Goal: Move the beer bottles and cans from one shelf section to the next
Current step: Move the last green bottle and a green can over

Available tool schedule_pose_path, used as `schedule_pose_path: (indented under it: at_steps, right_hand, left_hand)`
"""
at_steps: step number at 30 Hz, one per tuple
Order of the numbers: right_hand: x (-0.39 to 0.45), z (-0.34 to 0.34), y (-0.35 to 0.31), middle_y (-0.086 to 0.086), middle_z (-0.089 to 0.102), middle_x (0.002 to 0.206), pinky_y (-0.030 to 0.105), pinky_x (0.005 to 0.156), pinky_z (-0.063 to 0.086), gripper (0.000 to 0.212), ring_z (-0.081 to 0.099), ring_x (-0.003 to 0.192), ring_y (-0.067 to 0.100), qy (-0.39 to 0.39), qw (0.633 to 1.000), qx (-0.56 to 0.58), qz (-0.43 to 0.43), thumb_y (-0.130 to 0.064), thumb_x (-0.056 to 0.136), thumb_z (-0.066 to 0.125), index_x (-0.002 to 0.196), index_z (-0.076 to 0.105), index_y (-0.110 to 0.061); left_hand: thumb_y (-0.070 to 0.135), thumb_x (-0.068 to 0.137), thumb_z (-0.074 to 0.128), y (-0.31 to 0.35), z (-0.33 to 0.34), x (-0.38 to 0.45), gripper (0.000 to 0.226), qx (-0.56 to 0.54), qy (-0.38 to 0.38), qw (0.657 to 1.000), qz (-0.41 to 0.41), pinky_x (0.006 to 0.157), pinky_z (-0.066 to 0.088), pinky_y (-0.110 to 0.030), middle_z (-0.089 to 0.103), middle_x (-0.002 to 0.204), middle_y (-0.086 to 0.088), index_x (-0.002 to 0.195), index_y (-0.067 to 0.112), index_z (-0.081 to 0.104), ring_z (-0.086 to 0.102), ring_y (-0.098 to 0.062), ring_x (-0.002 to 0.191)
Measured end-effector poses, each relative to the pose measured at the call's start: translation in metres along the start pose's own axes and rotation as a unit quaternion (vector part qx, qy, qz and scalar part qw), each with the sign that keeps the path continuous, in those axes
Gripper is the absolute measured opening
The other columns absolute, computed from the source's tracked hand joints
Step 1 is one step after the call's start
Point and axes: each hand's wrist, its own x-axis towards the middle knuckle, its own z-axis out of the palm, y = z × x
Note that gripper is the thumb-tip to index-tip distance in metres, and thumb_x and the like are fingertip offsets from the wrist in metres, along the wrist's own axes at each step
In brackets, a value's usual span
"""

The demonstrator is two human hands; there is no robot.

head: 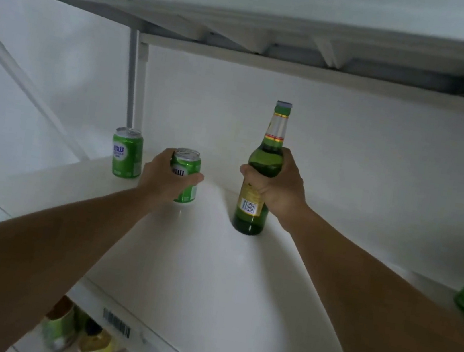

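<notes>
Labels, mostly blurred

White logo patches on both green cans (126, 152) (185, 175), unreadable; barcodes on the bottle's yellow label (248, 202) and shelf-edge sticker (116, 323).

Bare shelf (211, 263) lies open in front; a standing can (126, 152) blocks the left rear corner.

White shelf (209, 278): cans (126, 152), bottle (258, 185).

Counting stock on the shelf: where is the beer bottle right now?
The beer bottle stands upright mid-shelf in the head view, gripped by the right hand, right of the can in the left hand.
</notes>
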Motion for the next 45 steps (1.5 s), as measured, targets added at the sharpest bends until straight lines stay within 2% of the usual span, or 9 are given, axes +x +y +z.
schedule_pose_path:
  at_steps: [8,12,17,21,26,30,34,40,45]
  right_hand:
    - [-0.037,-0.017,-0.003,-0.012,0.073,0.106,0.047,0.098,0.06,0.056,0.072,0.101,0.015,-0.01,1.0,0.017,-0.002,-0.048,0.069,0.09,0.115,0.059,-0.04]
    - [-0.058,-0.032,-0.005,-0.012,0.073,0.105,0.046,0.096,0.061,0.054,0.071,0.1,0.015,-0.008,1.0,0.022,-0.02,-0.049,0.073,0.089,0.115,0.058,-0.04]
    - [-0.084,-0.056,-0.003,-0.012,0.073,0.105,0.043,0.093,0.063,0.053,0.071,0.098,0.012,-0.015,0.998,0.033,-0.044,-0.046,0.078,0.091,0.118,0.059,-0.038]
    - [-0.103,-0.072,0.0,-0.014,0.072,0.104,0.047,0.089,0.064,0.056,0.071,0.098,0.013,-0.006,0.998,0.041,-0.056,-0.051,0.075,0.089,0.12,0.057,-0.04]
    - [-0.135,-0.103,-0.003,-0.014,0.072,0.1,0.047,0.086,0.064,0.055,0.072,0.094,0.014,0.016,0.997,0.028,-0.072,-0.057,0.072,0.084,0.118,0.058,-0.04]
    - [-0.175,-0.137,-0.008,-0.014,0.073,0.098,0.046,0.085,0.065,0.053,0.073,0.092,0.012,0.043,0.996,0.025,-0.075,-0.062,0.071,0.083,0.115,0.06,-0.041]
    - [-0.214,-0.174,-0.02,-0.012,0.075,0.097,0.044,0.086,0.065,0.05,0.074,0.09,0.009,0.069,0.994,0.02,-0.078,-0.059,0.073,0.086,0.112,0.062,-0.039]
    - [-0.284,-0.213,-0.043,-0.008,0.077,0.098,0.044,0.089,0.066,0.048,0.075,0.092,0.009,0.105,0.993,0.006,-0.059,-0.048,0.077,0.092,0.112,0.063,-0.035]
    - [-0.341,-0.25,-0.048,-0.01,0.078,0.099,0.045,0.089,0.066,0.05,0.076,0.093,0.01,0.136,0.988,-0.054,-0.053,-0.052,0.076,0.091,0.113,0.063,-0.034]
  left_hand:
    - [0.041,0.073,0.098,0.027,-0.016,-0.047,0.06,0.001,-0.047,0.999,0.006,0.098,0.058,-0.04,0.071,0.116,0.006,0.121,0.031,0.064,0.069,-0.02,0.11]
    - [0.048,0.07,0.099,0.036,-0.014,-0.08,0.07,0.002,-0.033,0.999,0.032,0.095,0.06,-0.039,0.073,0.116,0.01,0.13,0.028,0.068,0.07,-0.014,0.108]
    - [0.057,0.06,0.097,0.061,-0.013,-0.125,0.074,0.002,-0.029,0.998,0.05,0.093,0.061,-0.034,0.076,0.116,0.015,0.126,0.034,0.072,0.072,-0.006,0.106]
    - [0.049,0.07,0.098,0.084,-0.016,-0.158,0.067,0.004,-0.018,0.999,0.05,0.087,0.06,-0.026,0.077,0.116,0.016,0.129,0.031,0.073,0.072,-0.003,0.107]
    - [0.051,0.072,0.097,0.101,-0.014,-0.197,0.066,0.009,-0.001,0.999,0.046,0.09,0.062,-0.033,0.076,0.116,0.013,0.129,0.029,0.072,0.072,-0.006,0.106]
    - [0.048,0.074,0.096,0.116,-0.013,-0.229,0.061,0.014,-0.019,0.998,0.05,0.077,0.057,-0.022,0.075,0.115,0.015,0.128,0.029,0.073,0.072,-0.004,0.104]
    - [0.045,0.075,0.097,0.139,-0.007,-0.258,0.06,-0.023,-0.053,0.996,0.074,0.084,0.061,-0.03,0.078,0.114,0.012,0.127,0.029,0.073,0.075,-0.009,0.105]
    - [0.059,0.06,0.101,0.161,0.011,-0.305,0.093,-0.108,-0.046,0.99,0.082,0.098,0.061,-0.04,0.076,0.124,0.011,0.139,0.027,0.062,0.075,-0.011,0.109]
    - [0.053,0.062,0.102,0.181,0.032,-0.361,0.087,-0.138,-0.111,0.981,0.086,0.087,0.056,-0.029,0.077,0.119,0.006,0.132,0.019,0.064,0.074,-0.01,0.107]
